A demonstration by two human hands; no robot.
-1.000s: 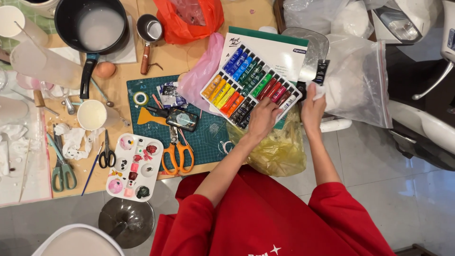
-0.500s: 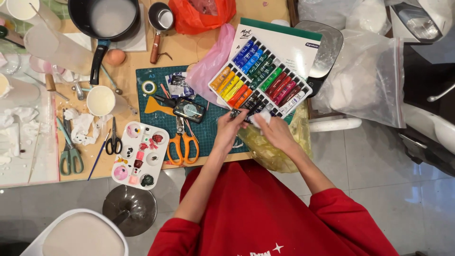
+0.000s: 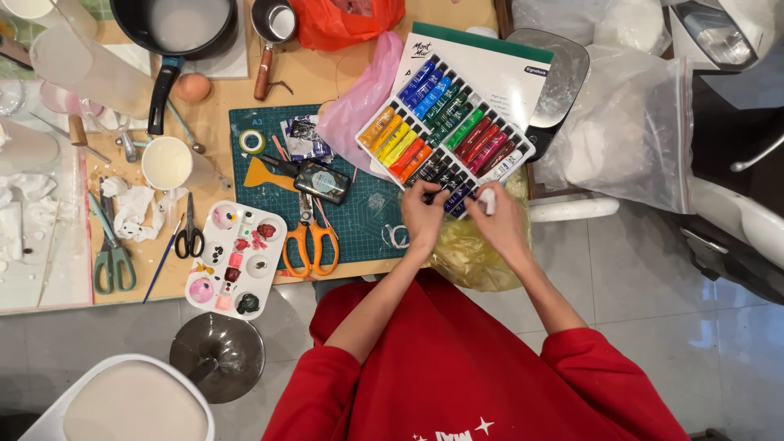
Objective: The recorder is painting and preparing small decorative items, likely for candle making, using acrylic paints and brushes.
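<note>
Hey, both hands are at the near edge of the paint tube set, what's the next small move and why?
Probably lift out the dark tube pinched by the left hand. The right hand already holds a white tube at the paint set, and the palette waits to the left.

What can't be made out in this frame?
- Head view: what the left hand pinches at the paint tube set; its fingers cover it.
- The small white item in the right hand: too small to identify.
- The pan: cut off by the top edge.
</note>
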